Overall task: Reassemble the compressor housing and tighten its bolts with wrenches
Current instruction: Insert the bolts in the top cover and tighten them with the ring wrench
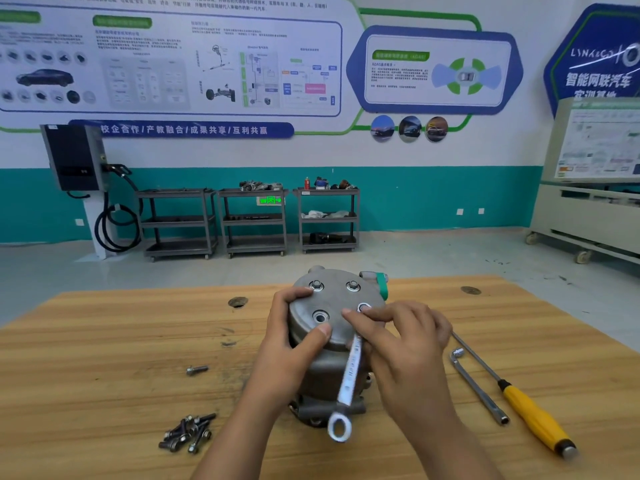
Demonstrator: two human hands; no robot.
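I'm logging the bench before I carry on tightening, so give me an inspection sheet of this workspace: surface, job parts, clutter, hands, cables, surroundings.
Surface: wooden table, two round holes in it.
Job's things: compressor housing upright at centre; two bolts seated in its cover, one hole empty; wrench set on a third bolt.
Clutter: bolt pile, single bolt, L-shaped socket wrench, yellow-handled tool.
Hands: left hand grips the housing cover; right hand holds the wrench near its head.
Cables: black cable looped under the wall charger.
Surroundings: three grey carts against the wall, posters above.
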